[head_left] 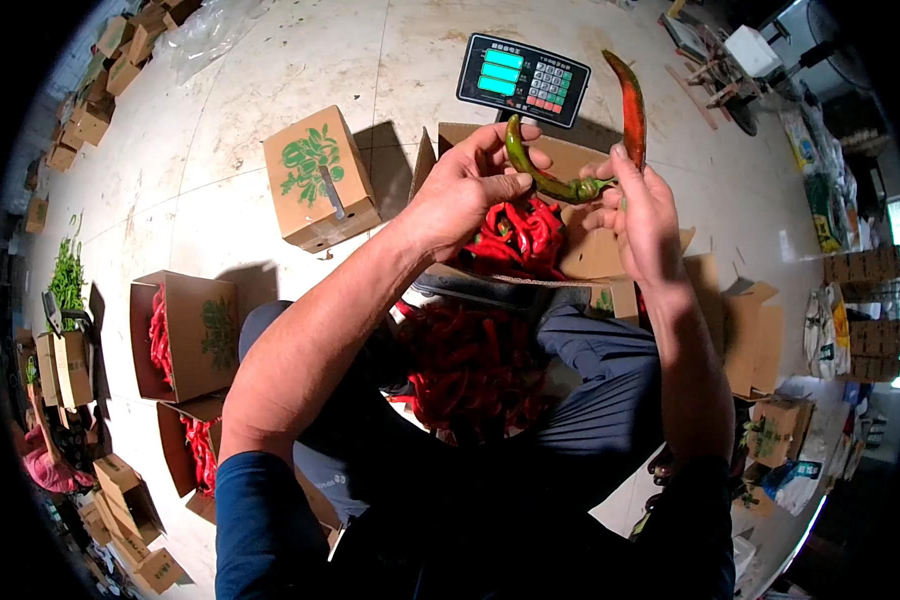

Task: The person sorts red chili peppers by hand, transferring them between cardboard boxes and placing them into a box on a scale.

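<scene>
My left hand (468, 185) pinches a curved green chili pepper (550, 187) between thumb and fingers, its stem end pointing right. In my right hand (640, 210) a long chili pepper (630, 105), red with dark green patches, stands upright. The fingers of that hand also lie close to the green pepper's stem; whether they touch it I cannot tell. Below both hands is an open cardboard box (595, 255), partly filled with red chili peppers (520, 238). Between my legs lies a larger heap of red chili peppers (470, 365).
A scale display (525, 80) with lit screens stands behind the box. A closed carton (315, 180) with a green leaf print is at the left. Open cartons (195, 335) of red peppers stand nearer. A person in a pink top (55, 465) is at the far left.
</scene>
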`<state>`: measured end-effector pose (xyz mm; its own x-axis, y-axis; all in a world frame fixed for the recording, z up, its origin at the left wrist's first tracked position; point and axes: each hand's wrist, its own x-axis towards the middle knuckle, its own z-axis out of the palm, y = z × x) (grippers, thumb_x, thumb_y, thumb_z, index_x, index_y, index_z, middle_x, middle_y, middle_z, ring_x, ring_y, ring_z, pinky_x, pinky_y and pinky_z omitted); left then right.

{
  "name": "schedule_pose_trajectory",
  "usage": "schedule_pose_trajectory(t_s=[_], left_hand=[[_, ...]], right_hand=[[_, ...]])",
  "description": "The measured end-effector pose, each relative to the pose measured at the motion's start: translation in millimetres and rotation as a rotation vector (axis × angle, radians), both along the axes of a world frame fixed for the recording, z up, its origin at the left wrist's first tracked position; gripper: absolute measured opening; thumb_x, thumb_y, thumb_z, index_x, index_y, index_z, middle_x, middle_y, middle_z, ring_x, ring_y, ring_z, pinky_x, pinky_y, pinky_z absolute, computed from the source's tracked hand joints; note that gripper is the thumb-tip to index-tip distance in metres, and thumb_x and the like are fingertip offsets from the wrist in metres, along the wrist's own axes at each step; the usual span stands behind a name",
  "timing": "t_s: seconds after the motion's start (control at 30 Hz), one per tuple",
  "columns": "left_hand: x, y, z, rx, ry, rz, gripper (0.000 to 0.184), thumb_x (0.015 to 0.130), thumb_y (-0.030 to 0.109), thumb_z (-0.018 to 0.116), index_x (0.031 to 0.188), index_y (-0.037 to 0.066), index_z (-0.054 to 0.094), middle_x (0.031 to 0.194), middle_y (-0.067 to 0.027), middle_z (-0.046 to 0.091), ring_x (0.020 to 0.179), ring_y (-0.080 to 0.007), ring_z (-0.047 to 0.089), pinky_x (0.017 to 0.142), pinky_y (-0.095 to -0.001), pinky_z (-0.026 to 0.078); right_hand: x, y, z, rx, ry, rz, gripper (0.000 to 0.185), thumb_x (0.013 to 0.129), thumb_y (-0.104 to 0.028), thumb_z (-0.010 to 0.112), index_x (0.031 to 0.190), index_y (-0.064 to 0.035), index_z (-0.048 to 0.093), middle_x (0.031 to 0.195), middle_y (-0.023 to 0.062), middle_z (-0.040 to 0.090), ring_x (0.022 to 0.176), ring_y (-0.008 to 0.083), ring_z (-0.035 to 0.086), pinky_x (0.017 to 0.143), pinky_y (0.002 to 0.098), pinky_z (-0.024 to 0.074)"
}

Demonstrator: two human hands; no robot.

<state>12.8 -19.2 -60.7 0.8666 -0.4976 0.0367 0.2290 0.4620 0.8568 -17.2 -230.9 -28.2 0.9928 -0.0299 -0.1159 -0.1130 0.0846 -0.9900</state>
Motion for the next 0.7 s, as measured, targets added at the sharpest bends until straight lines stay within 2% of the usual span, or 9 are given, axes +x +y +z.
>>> schedule_pose_trajectory(t_s=[0.07,0.17,0.27,0.37,0.47,0.57,0.7], left_hand=[[0,0,-1,0.021,-0.002,-0.005,0.045,0.091,-0.009,0.054,0.133,0.002,0.046,0.118,-0.0073,0.06,0.107,-0.0168,0.059,0.095,-0.0309,0.051],[0,-1,-11,0.043,-0.019,0.0,0.041,0.09,-0.009,0.055,0.129,0.002,0.048,0.117,-0.0075,0.061,0.105,-0.0174,0.06,0.095,-0.0305,0.051],[0,-2,-17,0.051,0.023,0.03,0.034,0.089,-0.01,0.056,0.12,0.002,0.053,0.118,-0.0087,0.062,0.104,-0.0188,0.061,0.094,-0.0311,0.052],[3,0,-26,-0.002,0.005,0.011,0.031,0.086,-0.015,0.053,0.111,0.003,0.055,0.12,-0.0107,0.062,0.105,-0.0215,0.062,0.092,-0.0329,0.053],[1,2,-19,-0.133,0.094,-0.031,0.029,0.083,-0.018,0.049,0.102,0.003,0.056,0.119,-0.0126,0.062,0.106,-0.0239,0.063,0.091,-0.0349,0.054],[2,2,-20,-0.142,0.112,-0.022,0.03,0.082,-0.019,0.047,0.1,0.003,0.056,0.118,-0.0143,0.062,0.106,-0.025,0.063,0.092,-0.0358,0.054],[4,1,-24,-0.137,0.152,-0.006,0.029,0.082,-0.019,0.047,0.099,0.003,0.056,0.118,-0.016,0.062,0.106,-0.0255,0.063,0.092,-0.0366,0.054]], right_hand=[[3,-2,-3,0.06,0.021,-0.024,0.029,0.101,-0.031,0.051,0.101,-0.0024,0.056,0.101,0.0116,0.065,0.085,0.0173,0.064,0.072,0.0313,0.0506],[4,-5,-5,0.016,-0.086,-0.052,0.025,0.101,-0.024,0.051,0.102,-0.0005,0.057,0.103,0.0123,0.065,0.096,0.0198,0.062,0.089,0.0371,0.0483],[9,-10,-9,-0.057,-0.238,-0.02,0.021,0.1,-0.018,0.051,0.105,0.0001,0.058,0.104,0.0117,0.065,0.101,0.019,0.06,0.096,0.0388,0.0445],[8,-6,-5,-0.065,-0.242,-0.074,0.02,0.099,-0.02,0.055,0.102,-0.0004,0.061,0.096,0.0076,0.064,0.092,0.0142,0.059,0.087,0.0301,0.0478],[6,-8,-3,0.027,-0.198,-0.008,0.019,0.099,-0.019,0.056,0.103,-0.0005,0.06,0.093,0.0063,0.063,0.089,0.0126,0.06,0.082,0.0267,0.0493],[6,-11,-8,-0.029,-0.167,0.03,0.02,0.1,-0.021,0.056,0.104,-0.0012,0.059,0.091,0.0046,0.062,0.081,0.009,0.057,0.073,0.0232,0.0485],[2,1,-4,0.045,-0.147,0.019,0.018,0.1,-0.021,0.056,0.102,-0.0032,0.06,0.088,0.001,0.062,0.071,0.0041,0.048,0.064,0.0205,0.0408]])
